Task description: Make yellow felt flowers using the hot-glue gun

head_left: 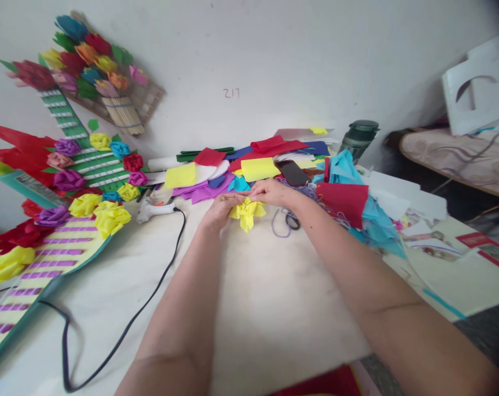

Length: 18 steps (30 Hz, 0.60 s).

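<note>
Beyond the yellow paper flower [248,214] and to its left, a stick-built vase [123,115] holds paper flowers [88,60]; beyond it to the right stands a dark lidded bottle [358,137], contents unclear. The flower is pinched between the fingertips of the left hand [223,210] and right hand [269,192], petals hanging below the grip. Nearer than it, the pale tabletop [266,302] stretches between the forearms to its near edge, while a glue gun [160,209] lies to its left.

Handicraft work area, indoors | bench [266,308] with coloured sheets [259,169], corded glue gun [157,210] | bouquet of artificial flowers [86,60] against wall [274,66]
</note>
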Tool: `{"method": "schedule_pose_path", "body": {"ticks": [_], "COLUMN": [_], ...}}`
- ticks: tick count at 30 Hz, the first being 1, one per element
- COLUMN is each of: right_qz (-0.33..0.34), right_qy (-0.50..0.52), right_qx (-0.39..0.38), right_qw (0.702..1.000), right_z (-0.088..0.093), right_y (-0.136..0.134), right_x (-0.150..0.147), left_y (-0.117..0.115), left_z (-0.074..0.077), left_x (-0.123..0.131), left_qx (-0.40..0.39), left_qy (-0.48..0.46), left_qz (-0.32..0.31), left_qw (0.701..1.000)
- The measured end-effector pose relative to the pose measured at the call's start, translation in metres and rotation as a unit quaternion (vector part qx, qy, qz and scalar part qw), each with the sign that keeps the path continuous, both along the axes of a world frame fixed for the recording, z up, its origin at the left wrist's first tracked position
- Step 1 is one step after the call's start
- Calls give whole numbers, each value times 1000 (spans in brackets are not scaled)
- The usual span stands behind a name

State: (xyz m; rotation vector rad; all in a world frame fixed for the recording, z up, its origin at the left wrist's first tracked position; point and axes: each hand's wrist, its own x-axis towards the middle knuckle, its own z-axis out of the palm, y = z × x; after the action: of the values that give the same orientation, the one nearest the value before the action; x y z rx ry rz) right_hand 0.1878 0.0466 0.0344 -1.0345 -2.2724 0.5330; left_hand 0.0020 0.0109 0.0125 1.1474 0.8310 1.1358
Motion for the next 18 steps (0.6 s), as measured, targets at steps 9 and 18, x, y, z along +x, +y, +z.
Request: {"method": "schedule_pose_path", "body": {"ticks": [9,18], "right_qz": [42,-40], "right_qy": [59,135], "right_qx": [-62,-247], "right_qw": [995,959], "right_z": [2,8], "right_y": [1,-11], "right_x": [0,3], "left_y": [1,1], "left_z": [-1,1], "left_x": [-2,2], "left_qx": [-15,-30], "left_qy": [19,28], "left_qz": [-22,-24], "left_qw": [999,999]}}
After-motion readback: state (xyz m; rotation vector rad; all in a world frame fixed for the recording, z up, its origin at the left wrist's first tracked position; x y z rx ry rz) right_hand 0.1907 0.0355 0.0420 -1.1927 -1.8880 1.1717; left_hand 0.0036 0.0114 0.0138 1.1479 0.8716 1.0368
